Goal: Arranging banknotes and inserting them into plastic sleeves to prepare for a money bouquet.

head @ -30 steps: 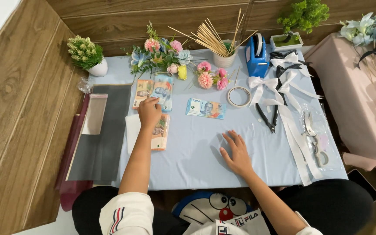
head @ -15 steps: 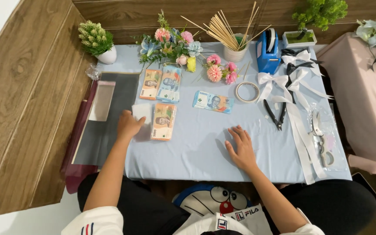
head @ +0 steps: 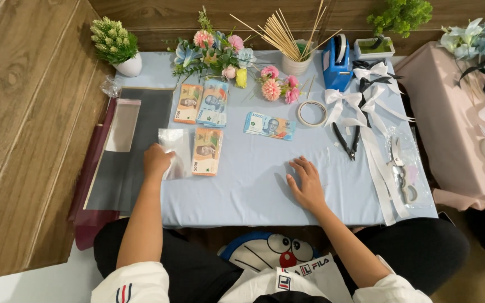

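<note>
Clear plastic sleeve lies flat on the pale-blue table, near its left edge, w/ the left hand resting on its lower-left part, fingers loosely curled over it; can't tell if pinching. Banknote stack sits just right of the sleeve. Right hand lies palm-down, fingers spread, on bare cloth, holding nothing. Black pliers & tape roll farther right.
</note>
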